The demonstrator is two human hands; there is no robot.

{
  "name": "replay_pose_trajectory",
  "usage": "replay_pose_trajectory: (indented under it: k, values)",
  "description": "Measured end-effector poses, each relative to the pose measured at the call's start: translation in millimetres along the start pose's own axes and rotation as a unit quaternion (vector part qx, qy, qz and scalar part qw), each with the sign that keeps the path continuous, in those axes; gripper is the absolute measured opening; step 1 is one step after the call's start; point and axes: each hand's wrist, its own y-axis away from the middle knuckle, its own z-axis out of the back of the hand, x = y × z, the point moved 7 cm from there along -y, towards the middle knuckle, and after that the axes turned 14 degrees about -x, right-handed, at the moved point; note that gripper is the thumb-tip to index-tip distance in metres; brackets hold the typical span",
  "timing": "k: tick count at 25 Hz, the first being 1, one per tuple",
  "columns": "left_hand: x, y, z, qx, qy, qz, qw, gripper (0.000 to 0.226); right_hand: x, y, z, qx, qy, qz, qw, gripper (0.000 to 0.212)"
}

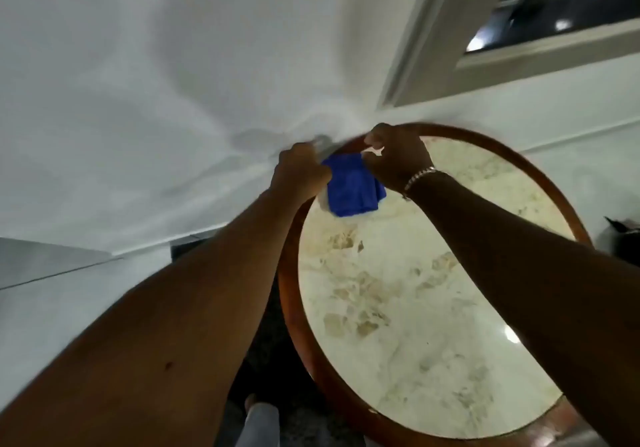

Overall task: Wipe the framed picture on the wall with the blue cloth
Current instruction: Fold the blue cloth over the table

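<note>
Both hands, left hand [300, 169] and right hand [398, 159], pinch the folded blue microfibre cloth [351, 188] between them at centre frame; grey-framed wall picture [450, 24] lies upper right, nearer the right hand.

The blue cloth [351, 187] looks soft and napped, a matt microfibre, bunched between both hands. The round frame [291, 273] beneath it is reddish-brown wood with a smooth, slightly shiny finish. Inside it lies a cream, marble-veined surface [398, 308], polished enough to throw back a bright glare. A metal-link bracelet [417, 178] glints silvery. The wall [138, 83] is smooth, matt white.
</note>
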Motion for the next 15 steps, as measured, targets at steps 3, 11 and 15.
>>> replay_pose_trajectory:
  k: [3, 11, 15]
  values:
    - [12.9, -8.9, -35.5, -0.002, 0.002, 0.038, 0.999, 0.037, -30.0, 4.4, -43.9, 0.049, 0.042, -0.041, 0.997, 0.04]
    - [3.9, -5.4, -10.3, -0.05, 0.177, 0.168, 0.969, 0.019, -13.5, 15.1, -30.8, -0.028, -0.14, -0.081, 0.986, 0.063]
    - [-48.9, 9.8, 96.4, -0.076, 0.279, 0.114, 0.95, 0.015, 57.7, 0.6, 64.6, -0.112, -0.237, -0.063, 0.963, 0.065]
